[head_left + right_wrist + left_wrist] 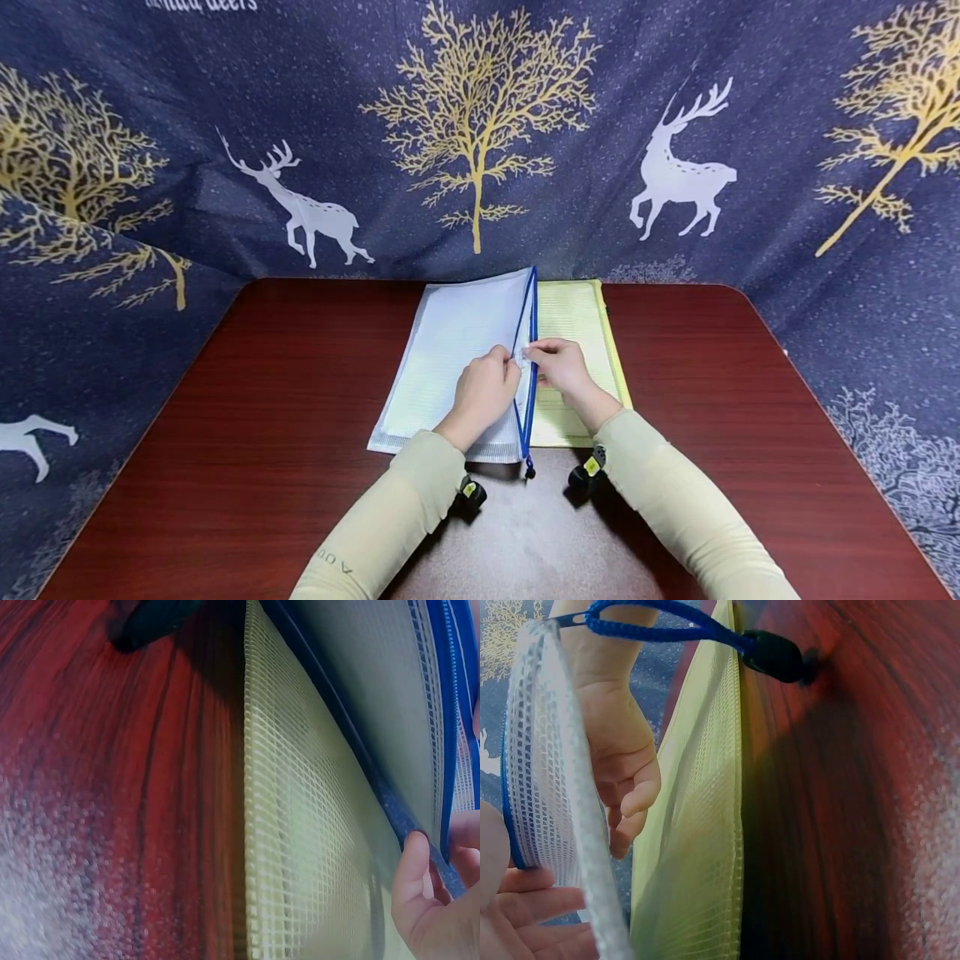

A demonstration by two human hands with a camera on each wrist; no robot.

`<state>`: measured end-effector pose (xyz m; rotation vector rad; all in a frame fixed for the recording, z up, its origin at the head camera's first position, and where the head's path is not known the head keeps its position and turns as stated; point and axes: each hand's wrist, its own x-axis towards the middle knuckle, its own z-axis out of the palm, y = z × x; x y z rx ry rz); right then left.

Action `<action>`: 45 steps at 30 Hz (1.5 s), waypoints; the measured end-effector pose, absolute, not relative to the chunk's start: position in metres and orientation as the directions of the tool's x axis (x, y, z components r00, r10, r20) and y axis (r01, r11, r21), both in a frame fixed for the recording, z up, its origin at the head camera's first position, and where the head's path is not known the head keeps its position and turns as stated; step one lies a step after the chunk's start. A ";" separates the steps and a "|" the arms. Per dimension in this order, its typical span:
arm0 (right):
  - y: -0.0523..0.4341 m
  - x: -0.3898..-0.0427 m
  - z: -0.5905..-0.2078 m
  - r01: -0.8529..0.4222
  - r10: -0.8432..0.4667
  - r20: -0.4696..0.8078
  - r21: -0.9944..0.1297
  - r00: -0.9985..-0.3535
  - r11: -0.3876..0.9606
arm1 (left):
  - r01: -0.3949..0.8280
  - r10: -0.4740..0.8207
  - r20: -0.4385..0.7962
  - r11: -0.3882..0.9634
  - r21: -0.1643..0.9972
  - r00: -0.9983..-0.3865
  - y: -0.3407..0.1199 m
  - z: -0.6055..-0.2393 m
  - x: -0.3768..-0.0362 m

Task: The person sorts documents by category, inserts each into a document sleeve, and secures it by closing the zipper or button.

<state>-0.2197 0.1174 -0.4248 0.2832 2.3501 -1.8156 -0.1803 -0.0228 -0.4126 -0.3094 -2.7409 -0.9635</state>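
Note:
A white mesh zip pouch [450, 350] with a blue zipper [531, 333] lies partly over a yellow mesh pouch [577, 317] on the red-brown table [262, 400]. Both hands meet at the zipper edge, about halfway along it. My left hand [507, 368] pinches the white pouch's upper layer by the zipper. My right hand [543, 355] pinches the blue edge from the other side, and its thumb [412, 889] lies on the blue tape [450, 712]. A blue cord [667, 622] with a black toggle [776, 656] hangs from the pouch's near end.
Dark blue cloth [480, 125] printed with gold trees and white deer walls the table at the back and both sides. Bare tabletop [750, 400] spreads left and right of the pouches. The table's rounded back corners meet the cloth.

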 end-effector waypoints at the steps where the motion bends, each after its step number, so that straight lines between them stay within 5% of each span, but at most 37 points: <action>1: 0.117 -0.220 -0.425 0.242 0.051 -0.237 -0.939 -0.970 0.246 | 0.267 0.125 0.271 0.761 0.591 -0.955 -0.023 -0.412 -0.180; 15: 0.116 -0.219 -0.427 0.224 0.040 -0.221 -0.944 -0.974 0.244 | 0.259 0.125 0.257 0.761 0.595 -0.958 -0.022 -0.413 -0.180; 24: 0.117 -0.203 -0.425 0.279 -0.078 -0.298 -0.941 -0.951 0.192 | 0.252 0.113 0.264 0.771 0.585 -0.958 -0.023 -0.414 -0.184; 31: 0.116 -0.183 -0.425 0.380 -0.272 -0.399 -0.917 -0.876 0.123 | 0.211 0.095 0.220 0.776 0.595 -0.971 -0.023 -0.414 -0.188; 38: 0.118 -0.167 -0.424 0.532 -0.486 -0.512 -0.840 -0.708 0.108 | 0.187 0.080 0.195 0.755 0.628 -0.978 -0.024 -0.415 -0.194; 45: 0.127 -0.158 -0.424 0.457 -0.592 -0.481 -0.866 -0.647 0.204 | 0.156 0.088 0.134 0.720 0.676 -0.987 -0.026 -0.418 -0.197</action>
